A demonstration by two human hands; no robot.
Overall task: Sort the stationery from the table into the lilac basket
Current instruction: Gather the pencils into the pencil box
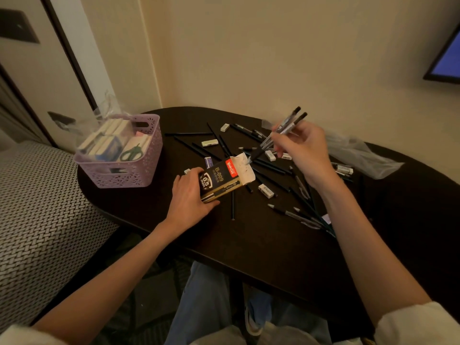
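My left hand (pixel 189 198) grips a black and gold pen box (pixel 222 180) lying on the dark table (pixel 249 240), its white flap open toward the right. My right hand (pixel 302 150) holds a small bundle of pens (pixel 283 130) tilted down, their tips at the box's open end. The lilac basket (pixel 124 168) stands at the table's left end and holds boxed items and green scissors (pixel 131 152). Loose black pencils (pixel 232 205), pens (pixel 293 215) and white erasers (pixel 209 143) lie scattered across the table's middle and right.
A crumpled clear plastic bag (pixel 358 153) lies at the table's right, behind my right hand. Another clear bag (pixel 109 108) sticks out behind the basket. A woven patterned seat (pixel 37 207) sits left of the table. A screen (pixel 445 58) hangs on the right wall.
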